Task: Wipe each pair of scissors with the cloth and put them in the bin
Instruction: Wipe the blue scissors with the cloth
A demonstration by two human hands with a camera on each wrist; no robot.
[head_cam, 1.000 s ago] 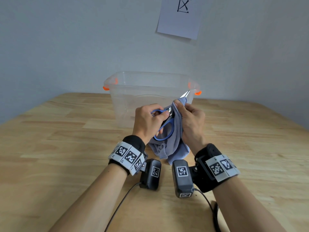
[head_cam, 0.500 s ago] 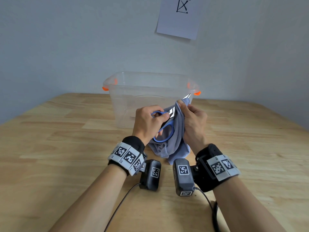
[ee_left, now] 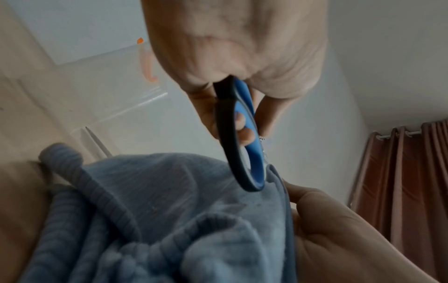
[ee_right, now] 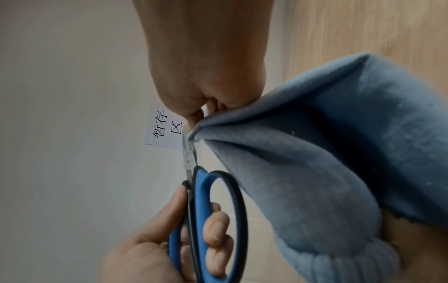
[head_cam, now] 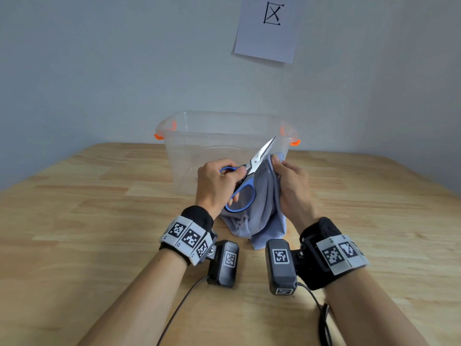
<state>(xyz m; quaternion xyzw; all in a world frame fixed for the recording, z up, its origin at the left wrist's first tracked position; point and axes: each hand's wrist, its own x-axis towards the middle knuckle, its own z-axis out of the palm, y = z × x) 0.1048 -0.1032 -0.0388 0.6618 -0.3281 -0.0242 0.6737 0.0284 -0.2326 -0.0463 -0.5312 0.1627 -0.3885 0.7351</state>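
1. The left hand (head_cam: 215, 184) has its grip closed on the blue-and-black-handled steel scissors (head_cam: 245, 179), held before the clear plastic bin (head_cam: 225, 143).
2. The right hand (head_cam: 293, 187) pinches the blue-grey cloth (head_cam: 262, 211).
3. The white paper sign (ee_right: 164, 129) reads "暂存区".

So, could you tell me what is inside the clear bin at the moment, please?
Through the clear bin walls no scissors show inside; the hands, scissors and cloth cover its lower front, so the floor there stays unseen.
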